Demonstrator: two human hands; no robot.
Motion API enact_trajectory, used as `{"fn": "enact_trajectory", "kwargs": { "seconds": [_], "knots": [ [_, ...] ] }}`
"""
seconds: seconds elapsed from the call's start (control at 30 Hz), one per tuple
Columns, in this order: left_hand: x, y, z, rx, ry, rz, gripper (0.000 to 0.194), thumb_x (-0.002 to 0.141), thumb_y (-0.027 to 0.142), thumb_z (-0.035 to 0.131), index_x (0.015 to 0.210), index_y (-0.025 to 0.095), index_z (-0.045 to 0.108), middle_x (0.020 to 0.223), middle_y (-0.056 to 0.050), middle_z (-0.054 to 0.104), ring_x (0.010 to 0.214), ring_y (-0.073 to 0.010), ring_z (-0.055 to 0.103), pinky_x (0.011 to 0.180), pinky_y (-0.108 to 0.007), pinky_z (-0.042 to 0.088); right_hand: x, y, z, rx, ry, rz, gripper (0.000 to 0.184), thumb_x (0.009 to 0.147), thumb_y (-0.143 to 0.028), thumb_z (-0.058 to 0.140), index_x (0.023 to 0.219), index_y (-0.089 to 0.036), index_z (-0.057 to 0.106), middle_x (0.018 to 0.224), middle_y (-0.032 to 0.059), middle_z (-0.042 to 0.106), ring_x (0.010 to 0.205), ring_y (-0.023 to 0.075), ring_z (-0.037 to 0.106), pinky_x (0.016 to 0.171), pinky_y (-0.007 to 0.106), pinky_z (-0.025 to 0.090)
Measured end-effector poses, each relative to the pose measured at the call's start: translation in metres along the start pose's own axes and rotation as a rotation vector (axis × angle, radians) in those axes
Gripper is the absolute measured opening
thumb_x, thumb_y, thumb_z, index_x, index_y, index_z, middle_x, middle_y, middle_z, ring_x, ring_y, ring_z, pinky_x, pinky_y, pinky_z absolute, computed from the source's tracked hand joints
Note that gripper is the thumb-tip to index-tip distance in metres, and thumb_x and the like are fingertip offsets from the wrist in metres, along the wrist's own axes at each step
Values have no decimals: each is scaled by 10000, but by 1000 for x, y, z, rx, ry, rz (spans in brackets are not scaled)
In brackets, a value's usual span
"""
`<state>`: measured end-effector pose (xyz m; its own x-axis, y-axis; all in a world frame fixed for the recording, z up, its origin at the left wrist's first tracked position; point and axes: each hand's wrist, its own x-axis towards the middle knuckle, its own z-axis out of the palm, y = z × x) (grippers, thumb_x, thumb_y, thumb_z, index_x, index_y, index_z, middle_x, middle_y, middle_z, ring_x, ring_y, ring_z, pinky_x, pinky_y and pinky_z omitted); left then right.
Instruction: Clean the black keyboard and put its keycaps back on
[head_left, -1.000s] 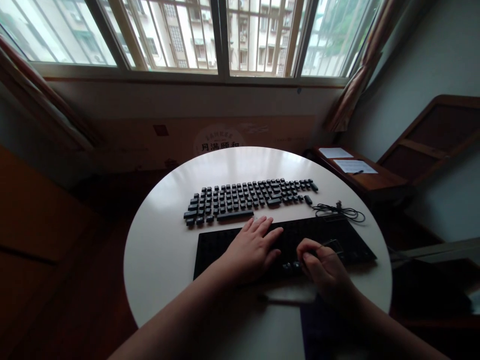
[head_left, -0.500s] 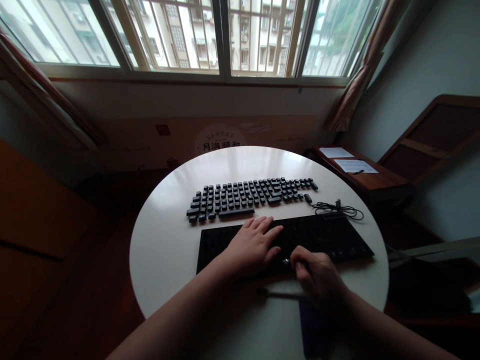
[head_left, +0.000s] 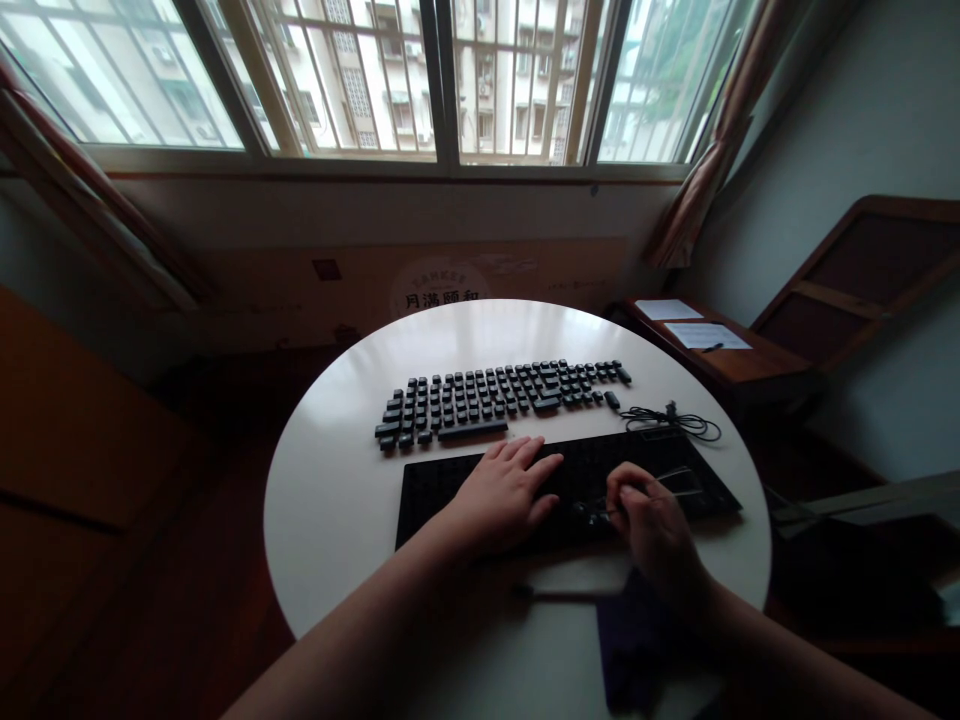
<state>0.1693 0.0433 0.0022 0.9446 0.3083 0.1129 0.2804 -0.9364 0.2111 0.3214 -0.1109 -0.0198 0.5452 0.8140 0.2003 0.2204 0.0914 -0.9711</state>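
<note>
My left hand (head_left: 504, 492) lies flat across the black keyboard base (head_left: 720, 488), fingers spread, holding it down. My right hand (head_left: 646, 515) is closed in a pinch around a wire keycap puller (head_left: 679, 482), whose thin wire loop sticks out to the right over the base. Just left of those fingers, a few dark keycaps (head_left: 589, 514) sit near the front edge of the base. Behind it, rows of removed black keycaps (head_left: 487, 392) stand on the white table, with the long space bar (head_left: 472, 431) at their front.
A coiled black cable (head_left: 675, 420) lies at the base's far right corner. In front rest a thin brush (head_left: 570, 594) and a dark purple cloth (head_left: 630, 650). The round white table (head_left: 330, 480) has a curved edge. At right, papers (head_left: 707, 335) and a pen lie on a wooden chair.
My right hand moved left and down to the front keycaps, then back up and right, with the puller's wire loop showing again. My left hand stays on the keyboard base.
</note>
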Motion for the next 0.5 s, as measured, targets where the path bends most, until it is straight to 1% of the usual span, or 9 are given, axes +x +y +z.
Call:
{"fn": "enact_trajectory", "kwargs": {
  "seconds": [0.03, 0.1, 0.2, 0.3, 0.4, 0.5],
  "knots": [
    [0, 0, 0, -4, 2, 2, 542, 985, 481, 494, 1476, 253, 458, 1571, -132, 399, 1436, -319, 380, 1181, -512, 282, 1, -1, 1, 41, 35, 28, 211, 910, -321, 454, 733, -222, 512, 587, -42, 438, 501, 120, 411, 436, 207, 346],
    [0, 0, -2, -22, 17, 9, 526, 983, 471, 505, 1460, 253, 475, 1559, -131, 417, 1422, -319, 399, 1170, -514, 303, 2, -5, 2, 83, 57, 56, 190, 894, -321, 473, 736, -220, 506, 599, -43, 442, 499, 114, 412, 428, 196, 348],
    [-1, 5, -10, -76, 102, 61, 443, 977, 419, 535, 1385, 248, 548, 1511, -116, 477, 1367, -300, 457, 1129, -489, 364, 4, -9, 1, 104, 63, 57, 172, 888, -316, 484, 749, -217, 508, 638, -36, 460, 523, 110, 437, 445, 186, 382],
    [0, 14, -19, -115, 198, 142, 317, 941, 403, 598, 1201, 229, 649, 1360, -93, 602, 1231, -288, 541, 1057, -466, 421, 3, -10, 1, 102, 55, 18, 171, 907, -314, 483, 770, -217, 518, 672, -28, 474, 544, 111, 465, 461, 187, 409],
    [0, 21, -23, -103, 211, 166, 247, 899, 408, 652, 1023, 195, 672, 1185, -91, 669, 1085, -276, 585, 962, -433, 474, 1, -7, 0, 91, 38, -35, 180, 934, -319, 480, 791, -220, 527, 684, -24, 495, 539, 114, 477, 459, 196, 418],
    [1, 23, -21, -82, 213, 165, 191, 902, 361, 641, 953, 177, 658, 1110, -88, 676, 1002, -253, 595, 889, -389, 504, -1, -2, -2, 82, -14, -81, 189, 966, -327, 469, 818, -226, 531, 651, -33, 499, 523, 117, 478, 454, 201, 411]
  ]
}}
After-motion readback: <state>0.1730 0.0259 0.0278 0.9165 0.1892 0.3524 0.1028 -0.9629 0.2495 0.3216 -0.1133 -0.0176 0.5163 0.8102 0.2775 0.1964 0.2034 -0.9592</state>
